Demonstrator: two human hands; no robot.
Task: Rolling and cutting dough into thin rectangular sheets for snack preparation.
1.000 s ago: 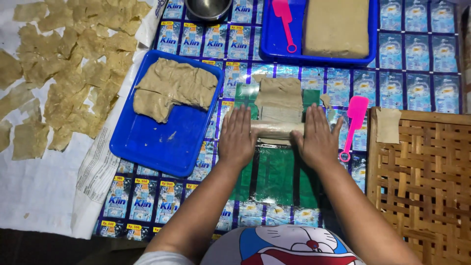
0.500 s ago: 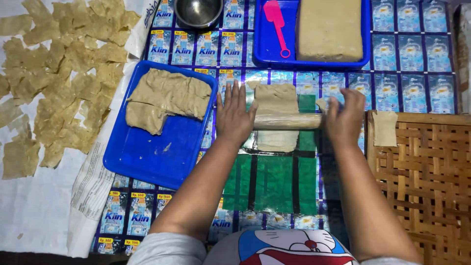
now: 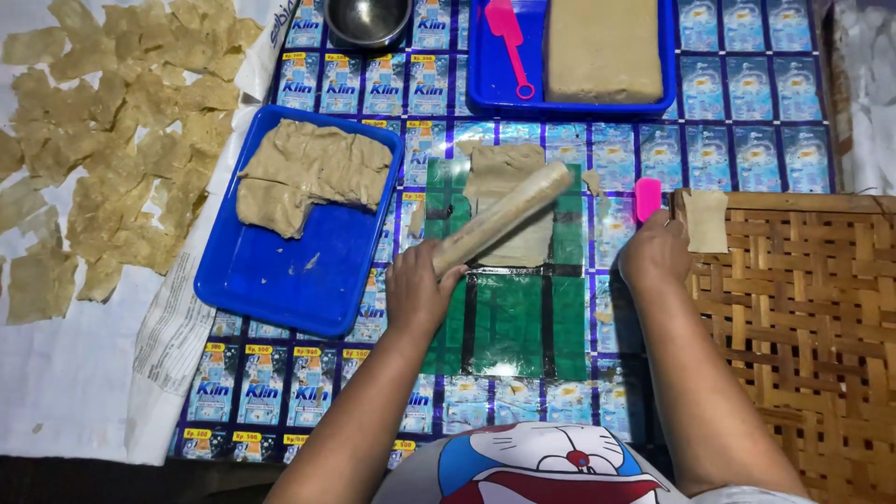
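Left hand (image 3: 415,294) grips the rolling pin (image 3: 501,217), angled over the dough sheet (image 3: 507,177) on the green mat (image 3: 509,317); right hand (image 3: 656,254) closes on the pink scraper (image 3: 647,198); level the pin before you press.

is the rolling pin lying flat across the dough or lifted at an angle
Lifted at an angle: the left hand grips one end of the rolling pin, which runs diagonally over the flattened dough.

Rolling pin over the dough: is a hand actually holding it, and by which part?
Yes. The left hand grips the rolling pin by its near end, slanted across the flattened dough. The right hand rests at the pink scraper; whether it grips it cannot be told.
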